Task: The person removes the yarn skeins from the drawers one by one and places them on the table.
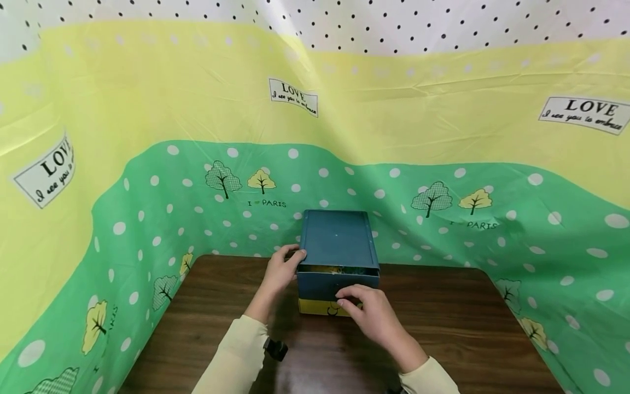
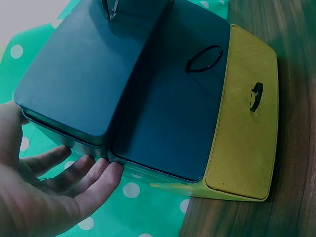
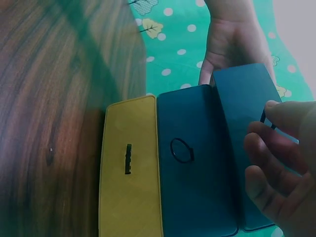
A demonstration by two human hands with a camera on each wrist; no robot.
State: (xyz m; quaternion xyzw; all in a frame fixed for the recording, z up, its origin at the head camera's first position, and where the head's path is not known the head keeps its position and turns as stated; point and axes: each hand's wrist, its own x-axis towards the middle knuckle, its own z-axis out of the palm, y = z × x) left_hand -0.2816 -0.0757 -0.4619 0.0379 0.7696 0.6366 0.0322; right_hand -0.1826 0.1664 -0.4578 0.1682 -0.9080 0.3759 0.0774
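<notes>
A small blue drawer box [image 1: 339,238] stands on the table. Its top drawer [image 1: 320,284] is pulled partly out, and a strip of yellowish and greenish contents shows at the gap. Below are a blue middle drawer [image 3: 202,202] with a black loop handle [image 3: 182,151] and a yellow bottom drawer [image 3: 131,202]; both look closed. My right hand [image 1: 371,312] pinches the top drawer's black loop handle [image 3: 263,115] between thumb and finger. Against the box's left side rests my left hand [image 1: 280,268], fingers fairly straight with tips touching near the drawer edge [image 2: 64,136].
Dark wood tabletop [image 1: 453,328] extends on both sides of the box. Behind it hangs a green and yellow patterned cloth [image 1: 344,186], which also runs along the left and right of the table. A black strap piece [image 1: 276,349] sits at the left wrist.
</notes>
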